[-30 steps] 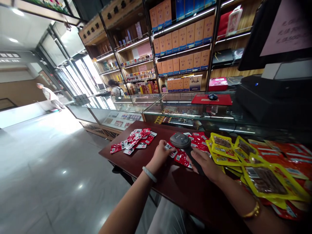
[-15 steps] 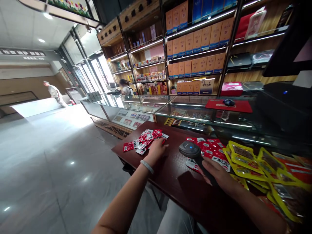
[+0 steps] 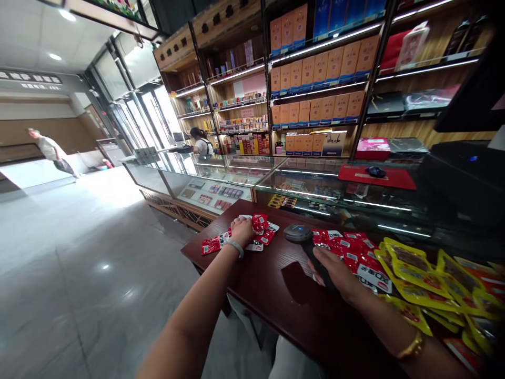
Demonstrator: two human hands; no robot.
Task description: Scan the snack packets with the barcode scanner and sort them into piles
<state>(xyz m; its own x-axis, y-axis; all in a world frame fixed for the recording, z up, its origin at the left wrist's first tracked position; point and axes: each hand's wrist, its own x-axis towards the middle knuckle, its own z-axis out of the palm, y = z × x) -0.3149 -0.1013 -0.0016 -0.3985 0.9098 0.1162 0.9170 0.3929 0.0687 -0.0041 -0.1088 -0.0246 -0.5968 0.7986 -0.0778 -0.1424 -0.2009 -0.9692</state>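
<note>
My left hand [image 3: 242, 231] lies over a loose pile of red-and-white snack packets [image 3: 266, 234] on the dark wooden table. Its fingers are bent over the packets and look loosely apart; the fingertips are partly hidden. My right hand [image 3: 335, 268] is wrapped round the handle of a black barcode scanner [image 3: 299, 234], held above the table with its head towards the left. More red snack packets [image 3: 347, 247] lie behind and beside my right hand. Yellow-edged snack packets [image 3: 418, 268] are heaped to the right of it, beyond my forearm.
A glass display counter [image 3: 315, 179] runs along the table's far side, with a red mat [image 3: 376, 177] and a computer mouse [image 3: 375, 171] on it. Boxed goods [image 3: 315, 73] fill the shelves behind. One person [image 3: 203, 145] is behind the counter; another [image 3: 53, 152] walks at the left.
My left hand has moved left and farther over the packet pile, and some packets have shifted. The scanner stays in my right hand. The walking person has moved left.
</note>
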